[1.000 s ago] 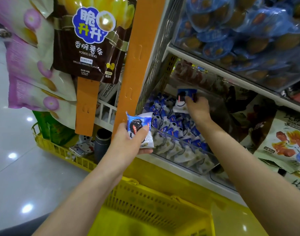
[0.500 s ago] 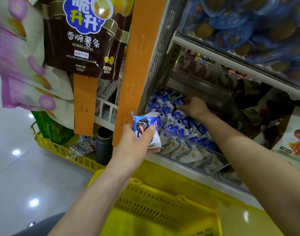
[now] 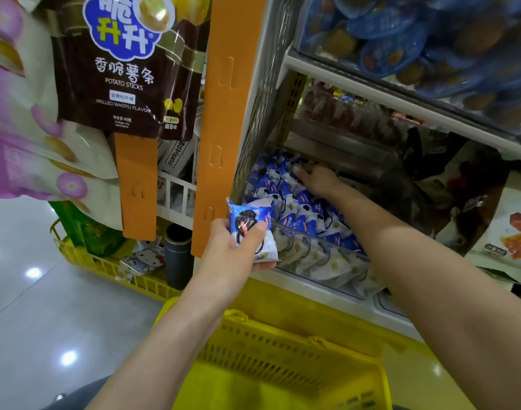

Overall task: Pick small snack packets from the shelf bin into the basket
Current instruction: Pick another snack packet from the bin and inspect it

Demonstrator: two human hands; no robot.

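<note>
A clear shelf bin (image 3: 314,257) holds several small blue-and-white snack packets (image 3: 299,207). My left hand (image 3: 231,250) grips one such packet (image 3: 251,229) just outside the bin's left front corner, above the yellow basket (image 3: 268,325) at the bottom of the view. My right hand (image 3: 318,182) reaches deep into the bin and rests on the pile near its back, fingers stretched to the left. Nothing shows between those fingers.
An orange hanging strip (image 3: 220,128) with a brown potato-stick bag (image 3: 126,63) hangs left of the shelf. Another yellow basket (image 3: 111,267) with a dark bottle (image 3: 177,255) stands on the floor. Blue packs (image 3: 416,48) fill the shelf above; large bags (image 3: 490,217) lie at the right.
My right hand held a packet up above the pile, then dropped into the bin and slid further back and left. The left hand kept its packet almost still.
</note>
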